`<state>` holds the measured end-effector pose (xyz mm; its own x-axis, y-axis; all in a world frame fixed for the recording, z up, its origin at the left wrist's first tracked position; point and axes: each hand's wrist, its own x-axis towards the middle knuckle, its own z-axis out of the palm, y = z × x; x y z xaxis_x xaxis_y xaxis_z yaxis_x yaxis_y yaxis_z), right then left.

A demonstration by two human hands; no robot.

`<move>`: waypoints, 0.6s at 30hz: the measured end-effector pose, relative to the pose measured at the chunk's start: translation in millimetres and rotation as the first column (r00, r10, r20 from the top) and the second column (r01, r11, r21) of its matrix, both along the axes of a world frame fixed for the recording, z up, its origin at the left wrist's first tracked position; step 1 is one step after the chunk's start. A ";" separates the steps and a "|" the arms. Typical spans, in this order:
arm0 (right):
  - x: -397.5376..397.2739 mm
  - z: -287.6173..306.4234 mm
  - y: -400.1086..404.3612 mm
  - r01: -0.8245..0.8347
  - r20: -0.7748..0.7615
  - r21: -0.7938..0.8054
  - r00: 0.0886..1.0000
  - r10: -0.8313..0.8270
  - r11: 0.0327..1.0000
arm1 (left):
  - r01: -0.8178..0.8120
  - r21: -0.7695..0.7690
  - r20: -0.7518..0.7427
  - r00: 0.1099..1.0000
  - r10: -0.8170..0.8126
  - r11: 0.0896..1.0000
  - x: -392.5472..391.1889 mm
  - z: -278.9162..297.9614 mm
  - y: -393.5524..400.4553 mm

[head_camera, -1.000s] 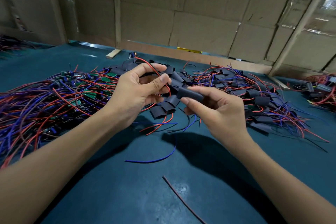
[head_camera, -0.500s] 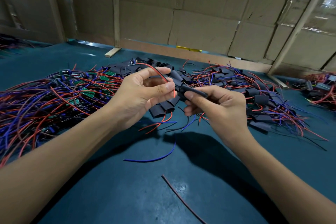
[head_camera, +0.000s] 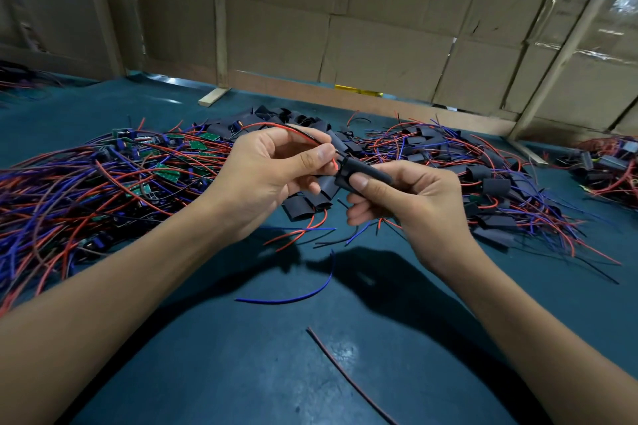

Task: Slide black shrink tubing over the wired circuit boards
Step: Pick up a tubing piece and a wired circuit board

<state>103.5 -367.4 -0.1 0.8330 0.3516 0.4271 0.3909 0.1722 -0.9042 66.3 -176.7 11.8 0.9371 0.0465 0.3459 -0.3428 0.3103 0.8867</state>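
Observation:
My right hand (head_camera: 407, 203) grips a short piece of black shrink tubing (head_camera: 366, 171) between thumb and fingers, above the middle of the table. My left hand (head_camera: 272, 176) pinches the red and black wires (head_camera: 293, 129) that run into the tube's left end; the board at their end is hidden. More flat black tubing pieces (head_camera: 303, 207) lie under my hands. A heap of green circuit boards with red and blue wires (head_camera: 114, 179) lies to the left.
A pile of tubed boards with wires (head_camera: 490, 176) lies to the right, another heap (head_camera: 607, 166) at the far right edge. Loose blue wire (head_camera: 293, 297) and dark wire (head_camera: 348, 376) lie on the teal table (head_camera: 241, 373). Cardboard panels (head_camera: 379, 45) wall the back.
My hands have drawn closer together. The tube in my right hand has tilted so its end faces my left fingertips, and the wire ends now meet that opening.

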 end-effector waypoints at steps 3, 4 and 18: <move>0.7 -1.7 -0.3 -0.039 -0.035 0.022 0.999 0.039 0.999 | -0.002 -0.002 0.012 1.000 0.002 1.000 0.0 -0.3 0.2; 0.8 -2.8 -0.2 -0.050 -0.047 0.034 0.998 0.051 0.998 | -0.008 0.004 0.022 1.000 0.007 1.000 0.1 -0.7 -0.3; -0.6 -2.4 2.0 -0.202 -0.182 0.171 0.955 0.233 0.964 | -0.116 0.102 0.186 0.978 0.095 0.988 3.8 -8.5 -1.0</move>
